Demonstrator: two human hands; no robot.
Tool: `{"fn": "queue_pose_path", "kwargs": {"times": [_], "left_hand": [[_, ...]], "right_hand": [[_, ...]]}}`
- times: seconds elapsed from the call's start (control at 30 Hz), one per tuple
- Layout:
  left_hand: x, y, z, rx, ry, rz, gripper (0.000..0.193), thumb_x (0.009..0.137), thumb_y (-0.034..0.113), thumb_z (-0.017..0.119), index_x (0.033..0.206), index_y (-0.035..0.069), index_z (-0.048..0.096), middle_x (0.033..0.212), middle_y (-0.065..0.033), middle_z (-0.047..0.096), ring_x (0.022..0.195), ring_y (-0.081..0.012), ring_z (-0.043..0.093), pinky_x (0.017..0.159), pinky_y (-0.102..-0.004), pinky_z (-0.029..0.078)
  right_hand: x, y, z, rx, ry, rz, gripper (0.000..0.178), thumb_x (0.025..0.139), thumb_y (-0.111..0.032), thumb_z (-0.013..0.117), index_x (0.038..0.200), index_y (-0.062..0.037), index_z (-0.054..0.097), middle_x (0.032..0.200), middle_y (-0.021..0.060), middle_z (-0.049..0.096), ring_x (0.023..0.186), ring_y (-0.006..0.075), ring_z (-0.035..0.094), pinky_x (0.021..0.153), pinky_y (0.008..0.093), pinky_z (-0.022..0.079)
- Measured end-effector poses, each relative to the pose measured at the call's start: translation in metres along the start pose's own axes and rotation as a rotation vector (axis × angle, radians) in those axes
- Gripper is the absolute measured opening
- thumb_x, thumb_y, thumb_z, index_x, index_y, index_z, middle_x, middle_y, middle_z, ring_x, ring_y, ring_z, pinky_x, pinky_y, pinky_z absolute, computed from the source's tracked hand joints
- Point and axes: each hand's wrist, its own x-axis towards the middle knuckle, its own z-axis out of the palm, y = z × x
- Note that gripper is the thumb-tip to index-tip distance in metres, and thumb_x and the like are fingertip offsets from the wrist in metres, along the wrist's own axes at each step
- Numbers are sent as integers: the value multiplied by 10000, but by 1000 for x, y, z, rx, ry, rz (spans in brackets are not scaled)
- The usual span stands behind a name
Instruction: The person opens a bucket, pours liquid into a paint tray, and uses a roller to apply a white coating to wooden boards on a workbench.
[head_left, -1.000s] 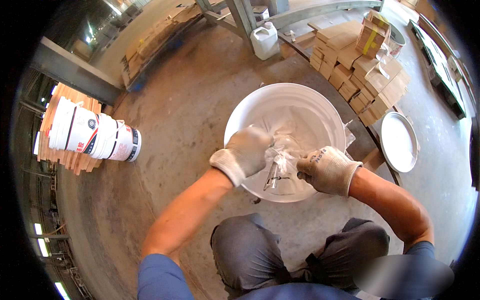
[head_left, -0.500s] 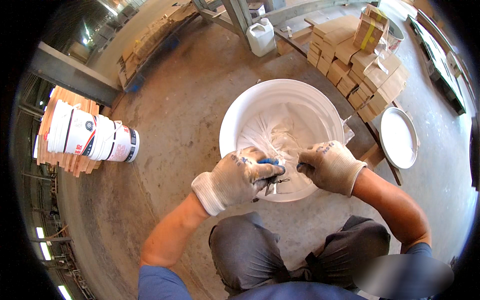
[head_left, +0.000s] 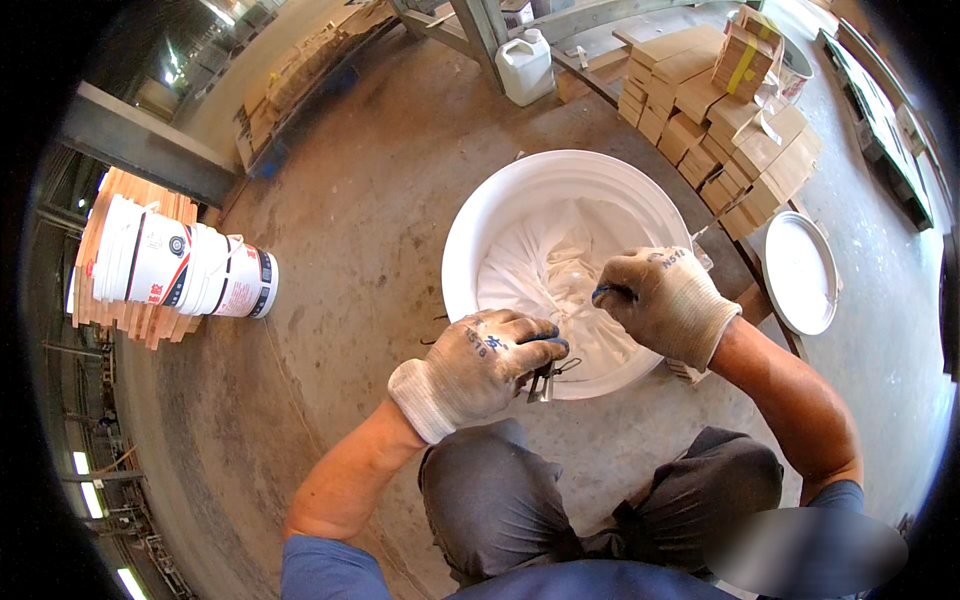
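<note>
Head view: a small metal tool [head_left: 541,386] is gripped in the left hand [head_left: 482,362]; the right hand [head_left: 655,300] is curled, its contents hidden. Beyond the fingers [head_left: 543,351], a white liner [head_left: 512,262] is bunched inside the uncovered bucket [head_left: 459,245]; whether it is tied cannot be told.

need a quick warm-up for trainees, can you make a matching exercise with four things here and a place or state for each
Things:
1. left hand
2. bunched pale sheeting
3. round white lid
4. white jug

Places or states:
A. beside the grey metal post
B. holding a small metal piece
C. right of the big white tub
D. inside that tub

Pairs: 1-B, 2-D, 3-C, 4-A
</note>
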Motion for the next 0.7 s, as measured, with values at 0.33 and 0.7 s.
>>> {"fn": "queue_pose_path", "kwargs": {"times": [0.33,0.7], "left_hand": [[4,0,10,-102,128,-33,431,771,32,806,1194,87,741,1144,-143,743,989,-339,729,874,-426,602],[3,-17,-16,170,59,-219,521,833,-13,699,1330,144,684,1296,-223,681,1159,-368,691,984,-451,578]], "right_hand": [[10,0,-4,208,55,157,195,932,-184,686,899,3,733,790,258,682,771,416,706,723,464,553],[-20,13,-34,165,350,206,184,984,-154,702,968,28,724,874,196,730,761,311,729,699,402,572]]}}
